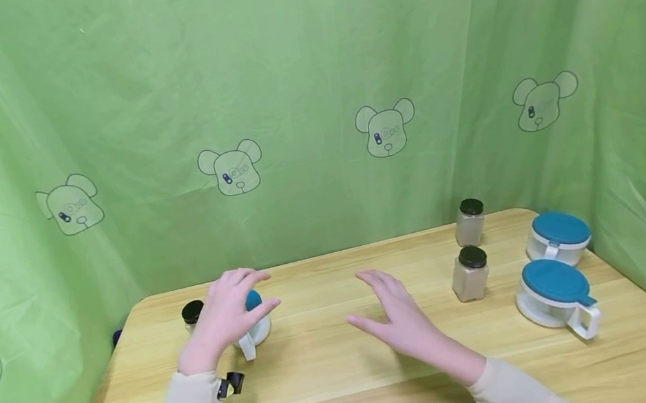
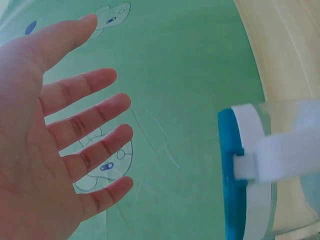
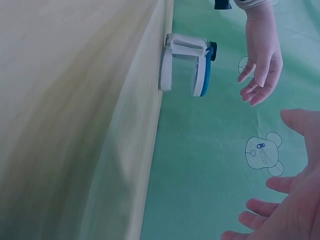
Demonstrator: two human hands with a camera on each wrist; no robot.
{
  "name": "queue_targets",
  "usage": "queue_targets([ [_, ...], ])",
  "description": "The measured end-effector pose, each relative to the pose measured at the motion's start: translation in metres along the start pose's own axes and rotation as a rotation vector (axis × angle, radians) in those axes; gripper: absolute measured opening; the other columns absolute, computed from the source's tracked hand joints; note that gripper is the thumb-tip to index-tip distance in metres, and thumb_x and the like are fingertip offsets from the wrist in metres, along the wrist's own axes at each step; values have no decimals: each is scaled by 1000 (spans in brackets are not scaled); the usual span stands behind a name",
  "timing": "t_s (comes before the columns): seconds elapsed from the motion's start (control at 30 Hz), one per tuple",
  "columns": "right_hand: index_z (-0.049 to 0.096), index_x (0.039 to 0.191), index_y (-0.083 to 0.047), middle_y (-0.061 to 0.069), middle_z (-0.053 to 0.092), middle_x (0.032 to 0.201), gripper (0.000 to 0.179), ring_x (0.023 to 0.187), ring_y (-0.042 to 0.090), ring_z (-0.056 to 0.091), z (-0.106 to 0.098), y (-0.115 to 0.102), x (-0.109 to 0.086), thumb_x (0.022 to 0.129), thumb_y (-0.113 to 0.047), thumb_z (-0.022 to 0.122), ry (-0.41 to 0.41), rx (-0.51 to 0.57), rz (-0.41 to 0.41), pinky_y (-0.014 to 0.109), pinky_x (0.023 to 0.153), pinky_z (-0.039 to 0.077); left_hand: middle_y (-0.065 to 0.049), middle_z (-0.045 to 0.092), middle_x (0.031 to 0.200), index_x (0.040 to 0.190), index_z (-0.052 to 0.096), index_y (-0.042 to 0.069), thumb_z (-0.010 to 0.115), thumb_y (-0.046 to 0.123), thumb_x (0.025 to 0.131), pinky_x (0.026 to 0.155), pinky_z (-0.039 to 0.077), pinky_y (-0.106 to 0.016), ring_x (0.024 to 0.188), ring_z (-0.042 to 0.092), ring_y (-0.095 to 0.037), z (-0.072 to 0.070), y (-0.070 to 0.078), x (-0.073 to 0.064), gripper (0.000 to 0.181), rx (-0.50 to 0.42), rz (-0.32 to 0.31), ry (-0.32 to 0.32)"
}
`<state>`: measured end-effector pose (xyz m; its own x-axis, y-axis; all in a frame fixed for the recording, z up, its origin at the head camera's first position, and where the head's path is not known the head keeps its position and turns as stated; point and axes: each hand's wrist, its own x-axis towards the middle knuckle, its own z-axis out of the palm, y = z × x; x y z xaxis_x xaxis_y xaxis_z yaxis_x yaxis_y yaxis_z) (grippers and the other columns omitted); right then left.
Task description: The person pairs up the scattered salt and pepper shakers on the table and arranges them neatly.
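My left hand [image 1: 229, 318] hovers over the left side of the table, fingers spread and holding nothing. Beneath and beside it stands a clear canister [image 1: 261, 330] with a blue lid and a white handle, partly covered by the hand. In the left wrist view this canister [image 2: 257, 205] is apart from the fingertips. Behind the same hand, a jar with a black lid [image 1: 192, 311] shows only its top. My right hand [image 1: 399, 315] is held above the table's middle, thumb and fingers apart, nothing in its grasp.
To the right stand two square jars with black lids, a rear jar [image 1: 469, 224] and a front jar [image 1: 470, 275]. Near the right edge are two more blue-lidded canisters, a rear canister [image 1: 559, 237] and a front canister [image 1: 555, 290]. Green curtains [image 1: 307, 92] enclose the wooden table [image 1: 325, 382].
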<state>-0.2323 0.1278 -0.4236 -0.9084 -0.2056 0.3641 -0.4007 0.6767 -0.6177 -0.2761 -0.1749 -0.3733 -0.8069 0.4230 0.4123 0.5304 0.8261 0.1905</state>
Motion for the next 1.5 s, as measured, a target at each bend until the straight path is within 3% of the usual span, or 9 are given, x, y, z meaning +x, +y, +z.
queue_targets([
  [0.53,44,144,-11,17,40,150,70,140,39,34,-32,11,-4,88,-46,67,-19,-119,-96,65,110,31,-2,65,123,123,65,18,68,49,86,103,41,-51,117,56,-25,16,18,6,48,8,95,47],
  [0.97,48,141,-11,14,45,146,65,139,38,35,-47,30,1,86,-34,73,16,-79,-221,63,110,31,-1,66,119,120,66,18,70,48,85,101,43,-50,117,57,-25,30,32,7,46,-7,165,94],
  [1.2,50,139,-9,17,52,141,59,130,39,46,-61,45,4,87,-26,72,37,-97,-274,60,107,38,-1,66,120,121,66,18,69,48,86,101,44,-50,115,58,-24,30,40,14,46,-38,163,108],
  [1.5,59,132,-15,11,60,134,51,125,32,53,-81,52,5,85,-26,75,59,-174,-304,56,102,43,1,67,119,121,67,18,67,48,88,99,44,-46,114,57,-21,30,56,29,45,-116,143,67],
])
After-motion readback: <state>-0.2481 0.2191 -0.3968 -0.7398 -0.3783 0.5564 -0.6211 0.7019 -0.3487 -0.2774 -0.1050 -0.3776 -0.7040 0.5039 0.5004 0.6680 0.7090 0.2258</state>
